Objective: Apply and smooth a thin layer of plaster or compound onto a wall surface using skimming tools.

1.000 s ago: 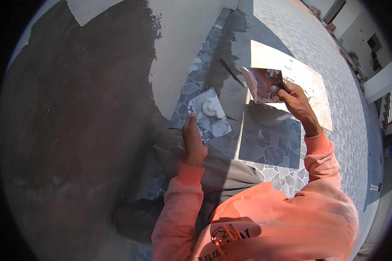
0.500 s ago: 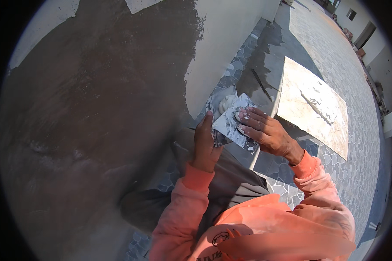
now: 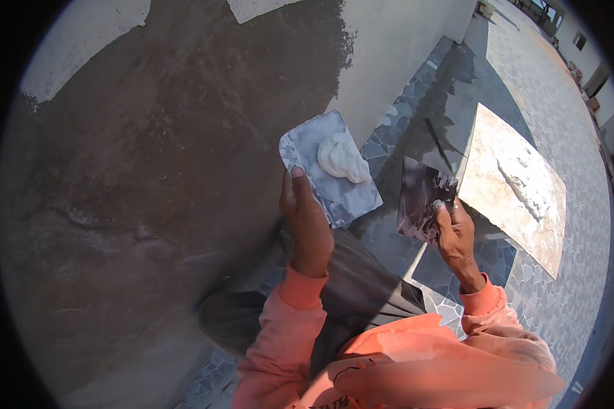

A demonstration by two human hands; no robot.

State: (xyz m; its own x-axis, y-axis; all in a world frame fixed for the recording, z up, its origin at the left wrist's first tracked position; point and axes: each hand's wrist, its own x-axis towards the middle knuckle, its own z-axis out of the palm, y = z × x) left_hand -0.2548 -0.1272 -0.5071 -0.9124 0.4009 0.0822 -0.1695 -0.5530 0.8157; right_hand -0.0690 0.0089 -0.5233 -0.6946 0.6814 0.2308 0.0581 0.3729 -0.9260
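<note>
My left hand [image 3: 308,228] is closed on the near left edge of a flat plastering plate [image 3: 351,203], its thumb on the upper face. White smears cover the plate, and a thick lump of white putty [image 3: 341,158] sits on it. To the right, my right hand [image 3: 458,240] grips a dark, roughly square putty scraper [image 3: 417,204] by its right side, thumb on the face turned up. Streaks of putty mark the scraper's blade. A gap separates the two tools. The fingers under both tools are mostly hidden.
A large brown wall surface [image 3: 170,150] fills the left, with pale coated areas [image 3: 396,54] along its edges. On the right lies a light board [image 3: 488,160] bearing a white putty heap [image 3: 525,187]. A thin dark bar [image 3: 438,144] rests beside it on the stone-patterned floor [image 3: 566,136].
My hands have moved apart. The right hand has drawn the scraper off the plate to the right and turned it; the left hand's plate now shows its putty lump fully.
</note>
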